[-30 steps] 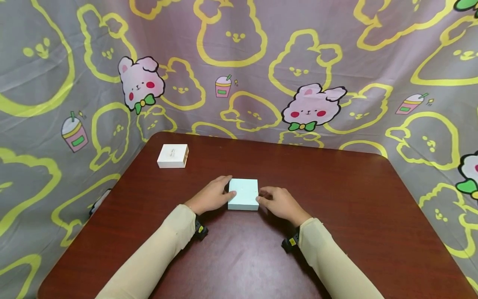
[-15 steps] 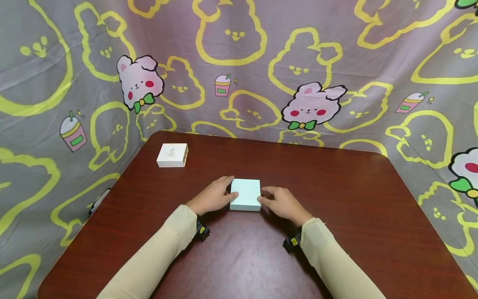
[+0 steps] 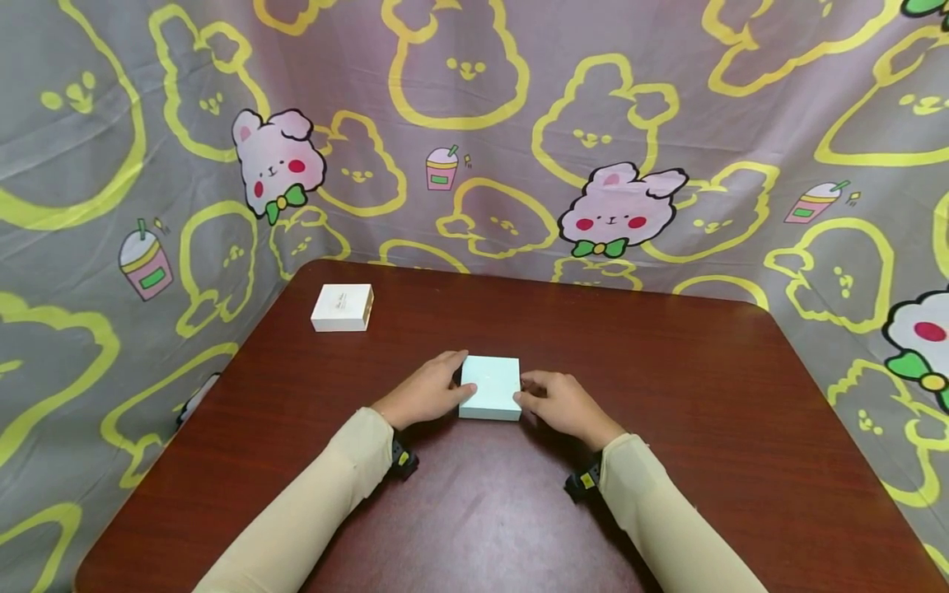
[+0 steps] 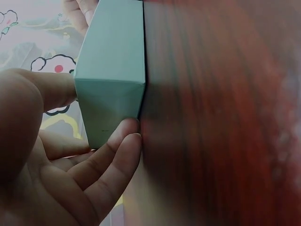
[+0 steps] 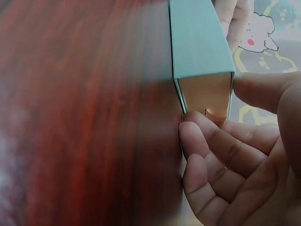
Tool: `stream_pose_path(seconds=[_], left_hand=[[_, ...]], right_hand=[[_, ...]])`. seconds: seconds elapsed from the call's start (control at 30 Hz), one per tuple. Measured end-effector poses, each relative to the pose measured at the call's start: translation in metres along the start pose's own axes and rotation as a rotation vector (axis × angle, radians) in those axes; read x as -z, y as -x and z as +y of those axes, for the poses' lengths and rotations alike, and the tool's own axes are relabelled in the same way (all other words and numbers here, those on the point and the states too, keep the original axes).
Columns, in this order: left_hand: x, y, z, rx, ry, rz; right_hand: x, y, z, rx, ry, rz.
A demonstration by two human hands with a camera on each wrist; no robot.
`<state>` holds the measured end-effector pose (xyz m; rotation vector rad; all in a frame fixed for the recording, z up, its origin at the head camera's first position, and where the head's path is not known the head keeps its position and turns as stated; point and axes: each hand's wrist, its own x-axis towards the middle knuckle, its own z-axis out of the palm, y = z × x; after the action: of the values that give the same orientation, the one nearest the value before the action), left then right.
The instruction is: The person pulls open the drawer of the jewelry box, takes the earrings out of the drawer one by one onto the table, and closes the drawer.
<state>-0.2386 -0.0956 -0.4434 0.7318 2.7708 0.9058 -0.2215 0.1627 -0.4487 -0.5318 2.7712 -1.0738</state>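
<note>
A flat, pale mint-green box [image 3: 491,384] lies on the table in front of me, one side facing me. My left hand [image 3: 424,390] holds it by the left end, thumb on the top and fingers against the end wall [image 4: 110,106]. At the other end my right hand [image 3: 565,405] grips it, thumb at the top edge and curled fingers at the end face. In the right wrist view that end is open and shows a beige inner face [image 5: 202,92] with a small notch or tab. Fingertips partly cover the lower part of this face.
A white box [image 3: 343,307] with small printing on its lid stands at the table's back left. The table [image 3: 667,371] is dark reddish wood with rounded corners. A patterned curtain [image 3: 474,148] hangs around its back and sides.
The mint-green box has slid slightly to the right, and both hands have moved along with it. Their hold looks the same. The white box has stayed in place.
</note>
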Motion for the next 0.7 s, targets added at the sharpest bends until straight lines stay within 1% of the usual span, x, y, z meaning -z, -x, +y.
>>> stream_pose_path(seconds=[0.23,0.47,0.7], left_hand=[[-0.002,0.000,0.002,-0.024,-0.008,-0.004],[-0.006,0.001,0.004,-0.048,0.001,-0.034],[-0.009,0.001,0.010,-0.062,0.009,-0.043]], right_hand=[[0.001,0.004,0.001,0.010,-0.006,0.002],[0.004,0.010,0.004,-0.009,-0.027,0.000],[0.006,0.014,0.008,-0.022,-0.026,0.002]])
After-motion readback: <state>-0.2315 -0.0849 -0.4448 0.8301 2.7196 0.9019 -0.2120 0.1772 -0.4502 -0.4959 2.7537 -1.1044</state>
